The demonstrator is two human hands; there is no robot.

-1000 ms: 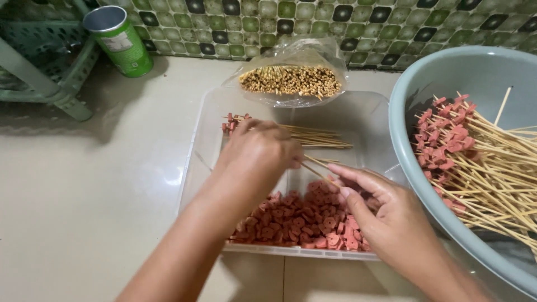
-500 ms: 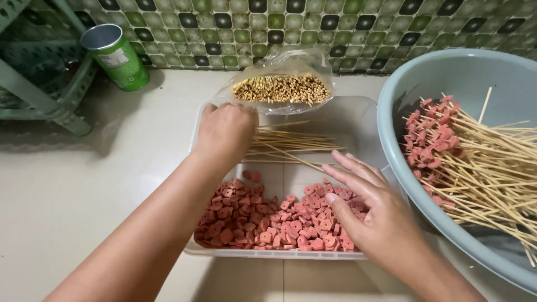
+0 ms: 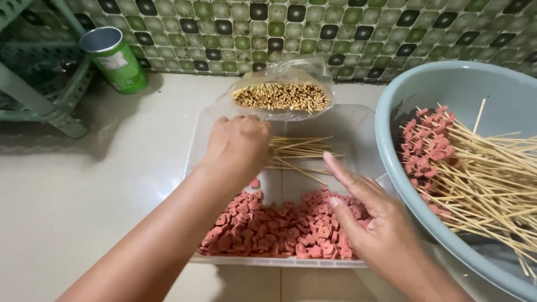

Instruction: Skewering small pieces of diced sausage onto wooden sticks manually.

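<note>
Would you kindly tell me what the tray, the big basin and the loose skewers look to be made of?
Tray: clear plastic, glossy; the floor shows through it. Basin: likely plastic, smooth, opaque pale grey-blue with a rolled rim. Loose skewers by the left hand: probably bamboo or wood; thin, pale tan, matte.

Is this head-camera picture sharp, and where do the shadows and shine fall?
Head view: mostly sharp, the left hand slightly soft; soft shadow lies under the stool and beside the can; faint shine on the tiles and the clear bag; the basin rim bows a little at the frame edge.
</note>
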